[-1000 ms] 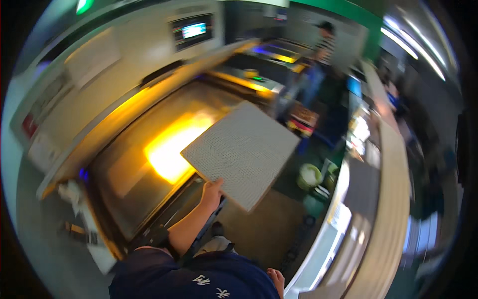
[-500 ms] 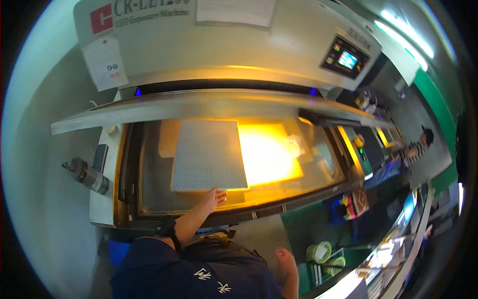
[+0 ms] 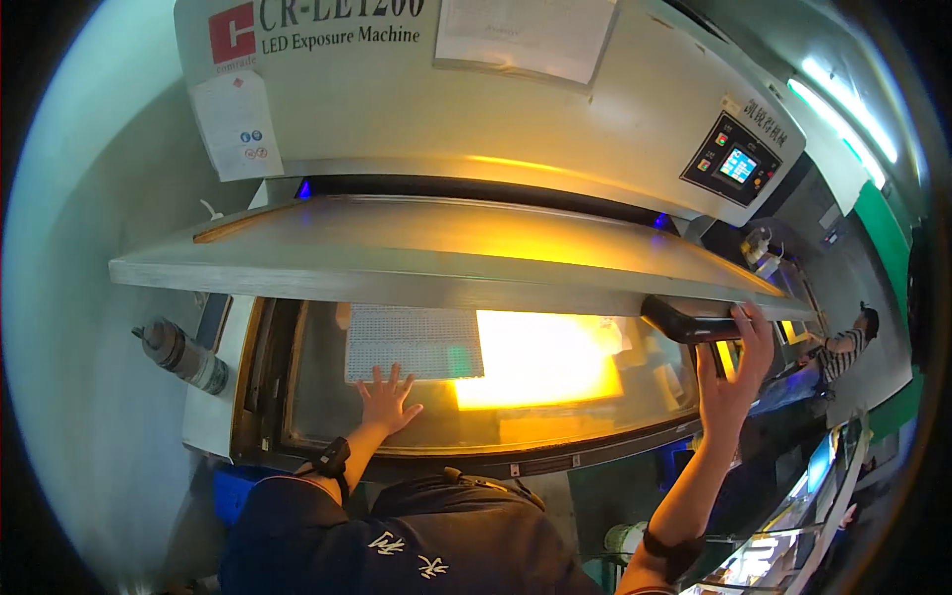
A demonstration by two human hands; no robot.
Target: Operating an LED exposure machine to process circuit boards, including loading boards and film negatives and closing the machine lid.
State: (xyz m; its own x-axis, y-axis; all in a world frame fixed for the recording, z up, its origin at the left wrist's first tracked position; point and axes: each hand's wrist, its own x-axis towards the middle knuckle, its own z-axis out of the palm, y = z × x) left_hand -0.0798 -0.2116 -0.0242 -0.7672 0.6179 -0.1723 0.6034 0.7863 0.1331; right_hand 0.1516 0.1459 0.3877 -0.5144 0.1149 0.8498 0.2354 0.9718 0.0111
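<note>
A pale grey rectangular panel with a dense dotted grid (image 3: 412, 342) lies on the glass bed (image 3: 327, 402) of the exposure machine. My left hand (image 3: 387, 402) is spread open with its fingertips at the panel's near edge. Above the bed, the machine's wide grey lid (image 3: 446, 283) is tilted partly up, and it hides the far part of the panel. My right hand (image 3: 736, 362) is closed around the black handle (image 3: 689, 322) at the lid's right front. Bright yellow light (image 3: 545, 362) glows through the glass beside the panel.
A dark bottle with a nozzle (image 3: 180, 355) stands left of the bed on the white side ledge (image 3: 210, 421). The machine's upper housing (image 3: 476, 119) carries a control screen (image 3: 738, 165) at right. Farther right is a person in a striped top (image 3: 845, 347).
My right hand has risen from beside my body to the lid's handle. The lid now sits lower and covers more of the panel. My left hand's fingers have spread out.
</note>
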